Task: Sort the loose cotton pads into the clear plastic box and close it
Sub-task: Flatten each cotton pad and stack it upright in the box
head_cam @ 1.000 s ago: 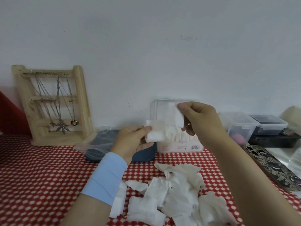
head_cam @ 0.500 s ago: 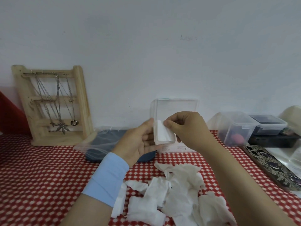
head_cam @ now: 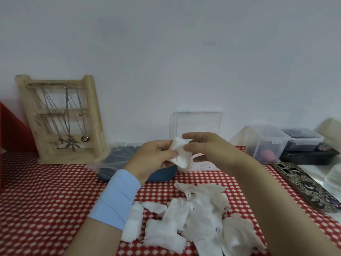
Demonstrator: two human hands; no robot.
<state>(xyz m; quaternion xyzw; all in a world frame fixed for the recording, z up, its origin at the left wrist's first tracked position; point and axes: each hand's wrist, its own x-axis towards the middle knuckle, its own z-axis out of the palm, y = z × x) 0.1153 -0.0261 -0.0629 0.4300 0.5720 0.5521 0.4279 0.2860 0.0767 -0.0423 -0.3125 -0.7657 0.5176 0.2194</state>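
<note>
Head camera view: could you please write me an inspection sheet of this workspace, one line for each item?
Surface: table with red-and-white patterned cloth.
Job's things: heap of loose white cotton pads nearest the person; clear plastic box behind it, lid standing open; small stack of pads held up before the box.
Clutter: wooden jewellery stand with necklaces, dark blue flat case in a plastic bag, lidded clear containers, patterned phone.
Grippers: left hand grips the held stack; right hand touches its right edge, pinch unclear.
Cables: nothing seen.
Surroundings: plain white wall.
</note>
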